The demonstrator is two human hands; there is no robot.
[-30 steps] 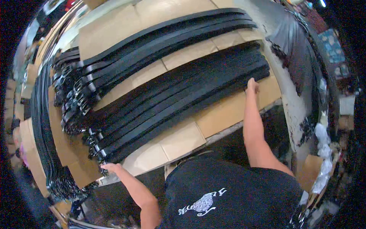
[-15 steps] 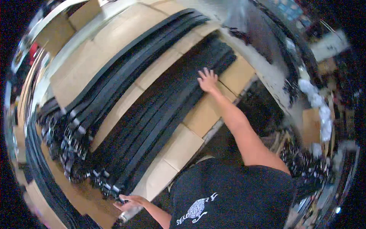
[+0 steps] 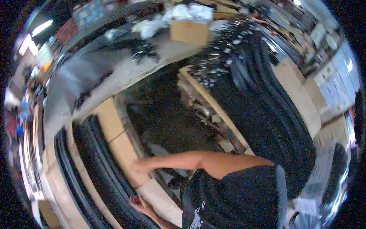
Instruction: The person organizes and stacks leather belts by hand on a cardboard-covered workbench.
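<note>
My right hand [image 3: 142,167] is smeared by motion over the cardboard [image 3: 124,147] at the edge of the near table, and its fingers cannot be made out. Just below it, my left hand [image 3: 139,204] has its fingers apart and holds nothing. It is beside a bundle of long black strips [image 3: 108,171], which lies along the cardboard. A second, narrower bundle of black strips [image 3: 68,164] lies farther left.
Across a dark gap [image 3: 167,110], another table carries a wide pile of black strips [image 3: 259,114] with shiny ends. A cardboard box [image 3: 188,32] with white bags stands at the back. Grey floor [image 3: 114,72] shows at the upper left.
The view has swung to the right, bringing the second pile into sight. My right hand has come off the black strips to the cardboard edge, closer to my left hand.
</note>
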